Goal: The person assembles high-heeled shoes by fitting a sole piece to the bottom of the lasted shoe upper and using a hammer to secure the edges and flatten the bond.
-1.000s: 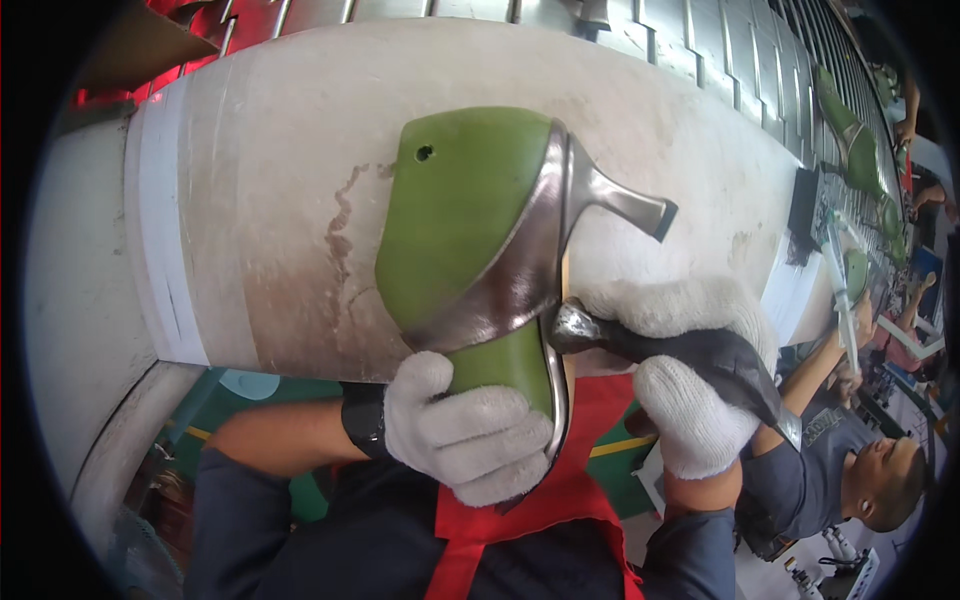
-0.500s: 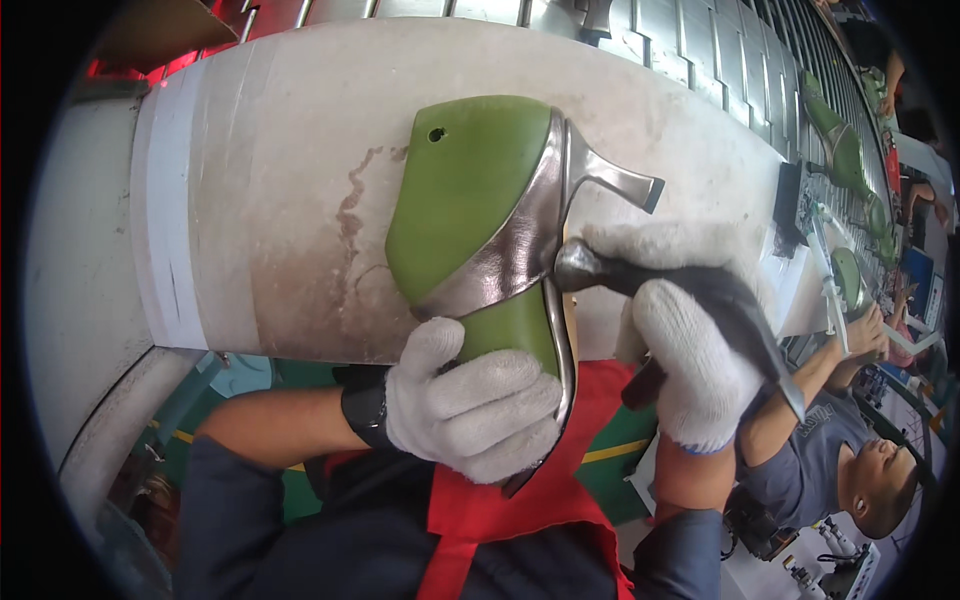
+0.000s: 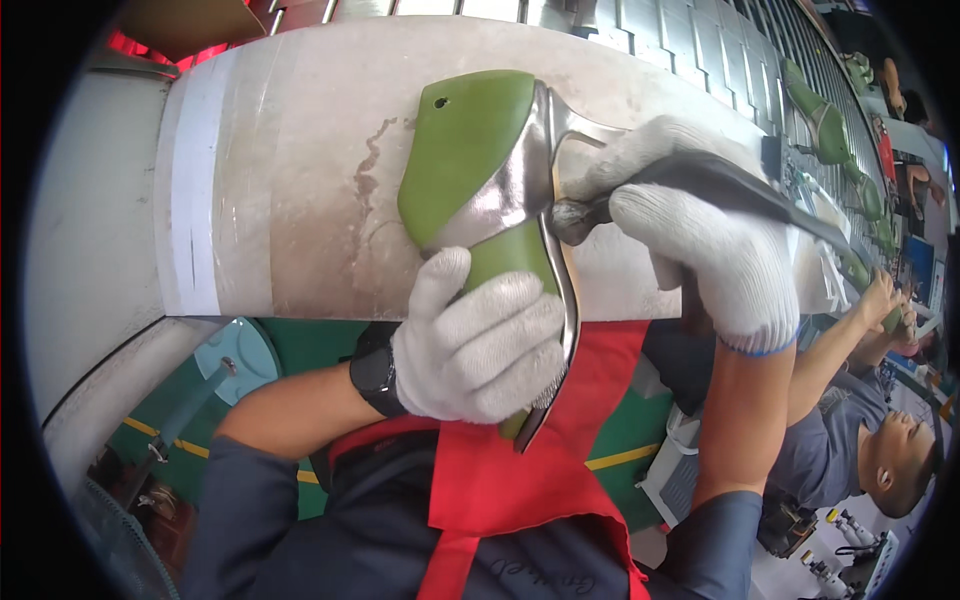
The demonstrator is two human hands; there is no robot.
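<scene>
It's a shoe workshop, factory style: a silvery slatted metal conveyor [image 3: 660,50] runs right past the pale, stained work surface [image 3: 310,120], and there's a glossy green foot-shaped last [image 3: 475,115] wearing a metallic high-heeled upper [image 3: 505,185]! Over on the right, more green plastic lasts [image 3: 830,130], a grey-shirted co-worker [image 3: 830,450], and below, green flooring [image 3: 290,345] with a painted yellow stripe [image 3: 625,458].

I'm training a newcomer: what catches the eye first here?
Probably the smooth green shoe last with its shiny bronze band, near the centre over the pale bench and held by the white-gloved left grip. To its right, the white-gloved right grip holds a dark metal hammer, head at the last's edge. Below shows a bright red apron.
</scene>
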